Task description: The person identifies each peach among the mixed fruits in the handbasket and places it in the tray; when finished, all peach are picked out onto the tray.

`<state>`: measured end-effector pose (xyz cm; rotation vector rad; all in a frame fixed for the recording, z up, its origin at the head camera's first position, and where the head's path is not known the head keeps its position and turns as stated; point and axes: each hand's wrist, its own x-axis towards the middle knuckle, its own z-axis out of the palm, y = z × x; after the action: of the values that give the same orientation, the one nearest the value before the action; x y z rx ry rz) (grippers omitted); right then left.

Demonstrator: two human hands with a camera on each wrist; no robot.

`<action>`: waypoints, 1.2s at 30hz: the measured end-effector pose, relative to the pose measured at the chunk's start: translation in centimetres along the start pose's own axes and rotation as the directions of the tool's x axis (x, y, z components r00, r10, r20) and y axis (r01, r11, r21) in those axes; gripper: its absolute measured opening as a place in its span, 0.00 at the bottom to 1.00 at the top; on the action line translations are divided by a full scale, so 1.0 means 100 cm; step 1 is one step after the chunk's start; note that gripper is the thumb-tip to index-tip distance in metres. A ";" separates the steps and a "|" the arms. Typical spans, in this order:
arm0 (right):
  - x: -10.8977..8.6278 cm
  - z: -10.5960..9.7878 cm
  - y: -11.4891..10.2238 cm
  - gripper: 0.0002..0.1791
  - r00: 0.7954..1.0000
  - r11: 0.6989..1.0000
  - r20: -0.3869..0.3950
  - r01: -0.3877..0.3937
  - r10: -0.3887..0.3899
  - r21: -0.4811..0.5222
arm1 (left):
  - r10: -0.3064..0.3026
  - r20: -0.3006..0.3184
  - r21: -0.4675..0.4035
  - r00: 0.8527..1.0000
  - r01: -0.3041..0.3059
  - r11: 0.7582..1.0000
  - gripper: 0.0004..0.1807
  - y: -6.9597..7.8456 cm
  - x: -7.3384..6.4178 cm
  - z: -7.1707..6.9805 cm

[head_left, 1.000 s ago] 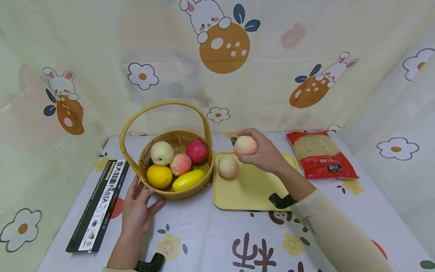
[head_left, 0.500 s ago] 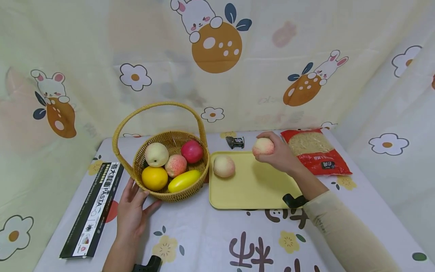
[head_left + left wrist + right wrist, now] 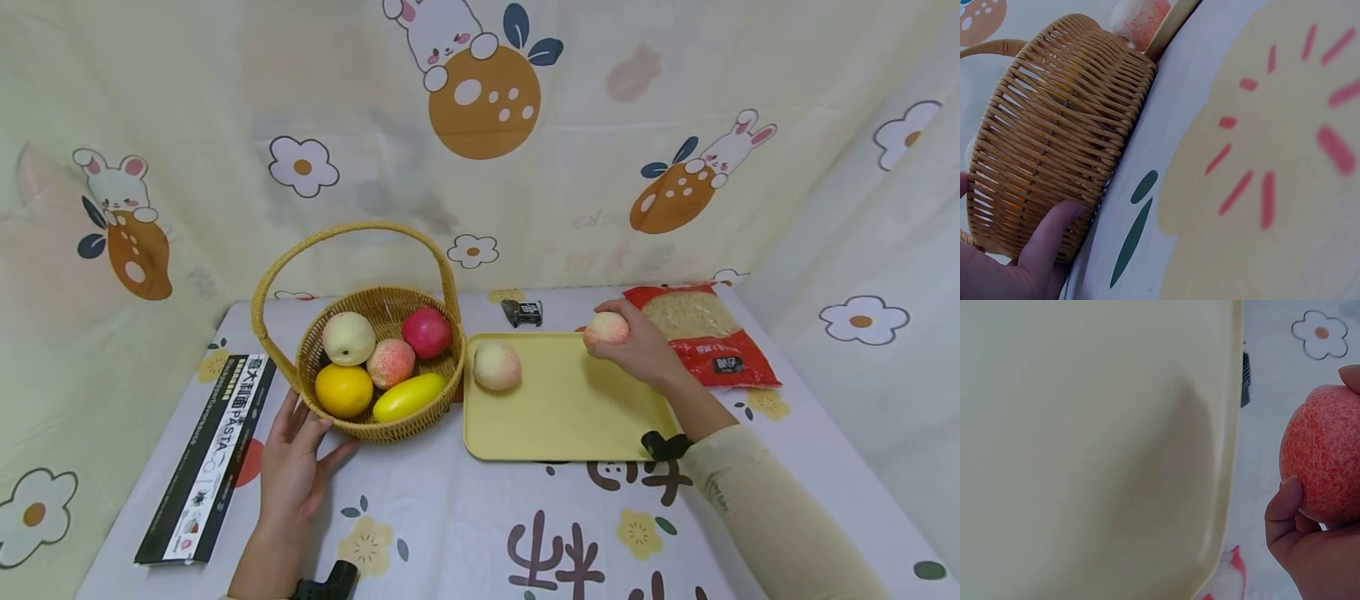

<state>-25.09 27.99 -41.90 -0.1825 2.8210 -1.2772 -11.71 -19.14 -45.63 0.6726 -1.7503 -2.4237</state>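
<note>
Nearest, to the left of the tray, the left hand lies against the basket, fingers extended along its outer side and thumb spread onto the weave, touching rather than clasping; it seems to be there to steady it. Farther in, the pale peach sits at the tray's left end. The right hand reaches over the tray's right part from the near right, thumb and fingers curled round the held peach, which is up off the tray, toward its far edge. The step in hand looks like carrying that fruit; setting it on the tray would call for lowering it gently inside the rim, then loosening the fingers. Just beyond the tray lies a black packet.
</note>
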 end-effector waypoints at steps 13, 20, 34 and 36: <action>0.012 0.000 0.027 0.37 0.998 0.997 0.016 -0.051 0.053 -0.064 | -0.002 0.009 0.004 1.000 0.002 1.000 0.41 0.002 0.001 0.003; 0.016 0.004 0.033 0.38 0.999 0.995 0.003 -0.047 0.048 -0.083 | 0.004 0.007 0.002 1.000 -0.004 1.000 0.41 0.003 0.002 0.005; 0.016 0.011 0.038 0.37 1.000 0.988 -0.017 -0.001 -0.002 -0.152 | 0.000 0.000 0.013 1.000 0.000 1.000 0.41 0.002 0.001 0.001; 0.017 0.011 0.037 0.37 1.000 0.989 -0.004 -0.013 0.013 -0.149 | 0.001 -0.002 0.010 1.000 -0.001 1.000 0.42 0.002 0.001 0.001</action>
<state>-27.01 29.35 -45.35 -0.1660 2.9159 -1.0646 -11.86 -19.19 -45.47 0.6749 -1.7636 -2.4144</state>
